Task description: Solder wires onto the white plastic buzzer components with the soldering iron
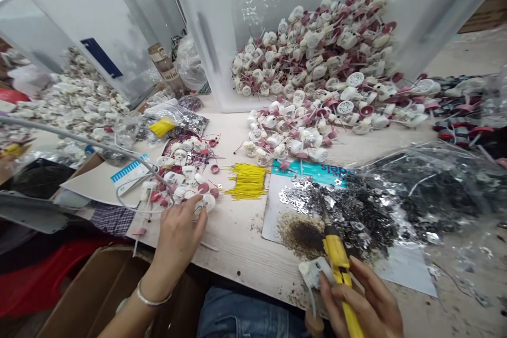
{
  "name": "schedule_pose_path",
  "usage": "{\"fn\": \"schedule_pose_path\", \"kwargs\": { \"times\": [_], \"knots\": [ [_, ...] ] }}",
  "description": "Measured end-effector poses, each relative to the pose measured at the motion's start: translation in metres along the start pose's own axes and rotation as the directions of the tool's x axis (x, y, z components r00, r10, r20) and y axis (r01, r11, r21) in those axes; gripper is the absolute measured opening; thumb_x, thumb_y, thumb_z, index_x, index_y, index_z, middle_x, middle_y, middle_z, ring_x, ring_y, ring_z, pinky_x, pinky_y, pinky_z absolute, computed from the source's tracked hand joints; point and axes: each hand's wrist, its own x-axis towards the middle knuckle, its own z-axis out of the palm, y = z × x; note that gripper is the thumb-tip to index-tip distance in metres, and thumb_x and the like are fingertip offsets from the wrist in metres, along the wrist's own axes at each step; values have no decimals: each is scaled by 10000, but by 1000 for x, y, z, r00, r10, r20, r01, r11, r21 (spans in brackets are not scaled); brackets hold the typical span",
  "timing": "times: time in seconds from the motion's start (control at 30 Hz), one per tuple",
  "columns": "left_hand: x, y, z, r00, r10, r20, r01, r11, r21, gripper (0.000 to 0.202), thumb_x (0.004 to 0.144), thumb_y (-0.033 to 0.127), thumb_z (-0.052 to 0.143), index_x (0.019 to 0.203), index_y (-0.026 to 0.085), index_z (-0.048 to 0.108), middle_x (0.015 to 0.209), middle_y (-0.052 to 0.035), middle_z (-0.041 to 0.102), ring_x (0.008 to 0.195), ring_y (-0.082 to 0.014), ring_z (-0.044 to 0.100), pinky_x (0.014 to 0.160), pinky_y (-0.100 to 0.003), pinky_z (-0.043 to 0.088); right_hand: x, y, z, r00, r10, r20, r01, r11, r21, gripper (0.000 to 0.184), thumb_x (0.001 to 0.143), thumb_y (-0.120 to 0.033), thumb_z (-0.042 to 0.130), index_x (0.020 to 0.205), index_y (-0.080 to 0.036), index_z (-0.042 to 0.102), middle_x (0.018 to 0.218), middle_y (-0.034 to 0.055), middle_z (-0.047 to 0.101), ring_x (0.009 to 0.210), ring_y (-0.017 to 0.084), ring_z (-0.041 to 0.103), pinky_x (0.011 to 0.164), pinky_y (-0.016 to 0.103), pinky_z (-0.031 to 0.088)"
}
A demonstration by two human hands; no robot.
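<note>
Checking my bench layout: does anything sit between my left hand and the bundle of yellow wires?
Yes, but little: the left hand has its fingertips at white plastic parts, and a small red disc lies just beyond them, on the side toward the yellow wires.

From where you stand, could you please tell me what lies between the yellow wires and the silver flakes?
The head view shows a strip of tabletop, then the edge of a white card.

Cut yellow wires on workbench — white component heap (behind)
</note>
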Motion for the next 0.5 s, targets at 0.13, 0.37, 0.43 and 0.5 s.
{"fn": "schedule_pose_path", "kwargs": {
  "times": [0.13, 0.37, 0.43, 0.5],
  "knots": [
    [-6, 5, -13, 960, -250, -125, 154, 846, -511, 385, 832, 382, 570, 1132, 142, 597, 1097, -115, 678, 1023, -247, 629, 886, -355, 479, 4, 0, -4, 998, 56, 35, -57, 998, 21, 195, 713, -154, 754, 849, -158, 614, 1305, 103, 511, 939, 168, 659, 691, 231, 587],
    [-25, 61, -13, 886, -21, 463, 459, 178, -871, 375, 787, 314, 670, 1107, 154, 556, 788, -30, 695, 579, -115, 634, 606, -244, 526, 15, -11, -5, 985, 169, -38, -160, 972, 173, 222, 677, -180, 763, 740, -189, 550, 1216, 75, 545, 980, 193, 650, 687, 270, 592],
    [-35, 83, -4, 798, 152, 583, 571, 121, -812, 390, 782, 283, 676, 1129, 154, 554, 827, -47, 697, 668, -127, 654, 651, -245, 532, 20, -20, -4, 972, 234, 9, -226, 927, 300, 264, 687, -184, 749, 749, -200, 493, 1219, 82, 523, 997, 193, 646, 681, 267, 587],
    [-43, 101, 4, 750, 252, 611, 602, 121, -789, 433, 777, 247, 675, 1182, 163, 547, 993, -84, 689, 832, -152, 657, 768, -278, 532, 25, -28, -2, 945, 321, 57, -321, 886, 334, 256, 716, -203, 728, 768, -205, 477, 1229, 87, 506, 1043, 195, 626, 756, 291, 572]
  ]
}}
